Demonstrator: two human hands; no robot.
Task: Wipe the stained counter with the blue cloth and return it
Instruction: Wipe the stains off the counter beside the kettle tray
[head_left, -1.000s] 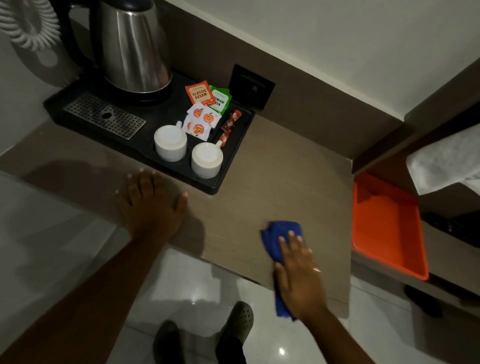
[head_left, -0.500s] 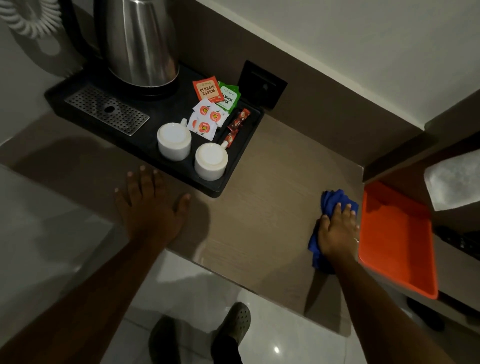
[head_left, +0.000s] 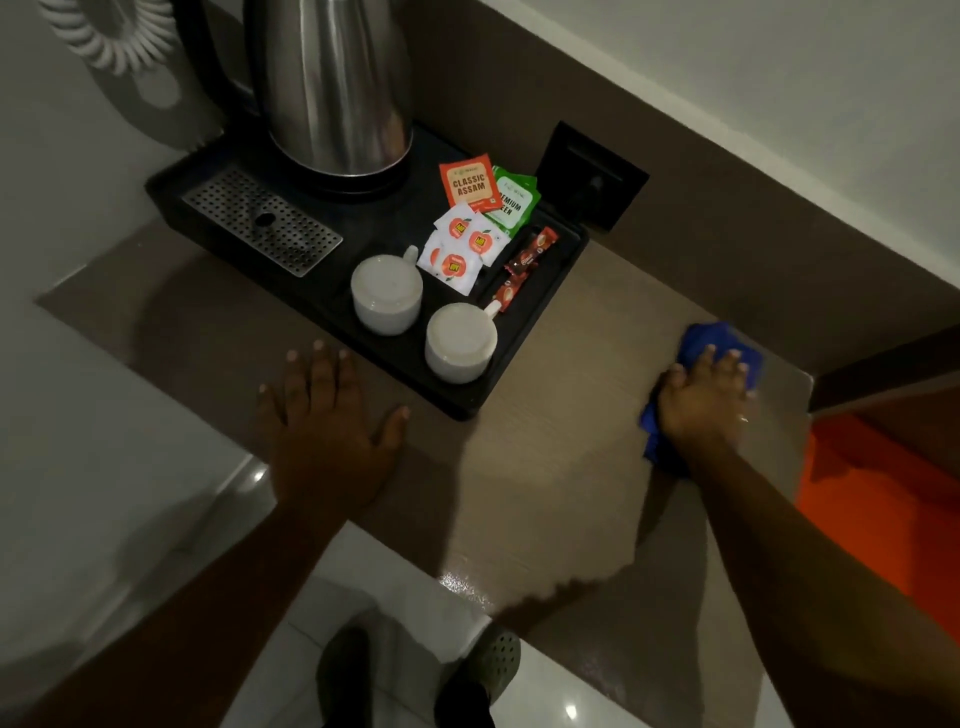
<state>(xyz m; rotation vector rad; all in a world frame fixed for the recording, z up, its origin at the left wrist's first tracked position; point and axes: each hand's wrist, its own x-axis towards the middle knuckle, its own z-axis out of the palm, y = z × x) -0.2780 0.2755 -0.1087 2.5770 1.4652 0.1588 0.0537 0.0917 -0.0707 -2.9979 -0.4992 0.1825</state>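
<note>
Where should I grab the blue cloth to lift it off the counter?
Probably the bunched folds of the blue cloth that show on the far side of the right hand, taken from above. It lies crumpled under the flat palm on the counter, so curling the hand inward should gather those raised folds easily.

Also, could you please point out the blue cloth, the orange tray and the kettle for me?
blue cloth (head_left: 719, 336): head view, on the bunched top edge left uncovered.
orange tray (head_left: 872, 483): head view, on its bare floor.
kettle (head_left: 332, 88): head view, on the middle of its steel body.
</note>
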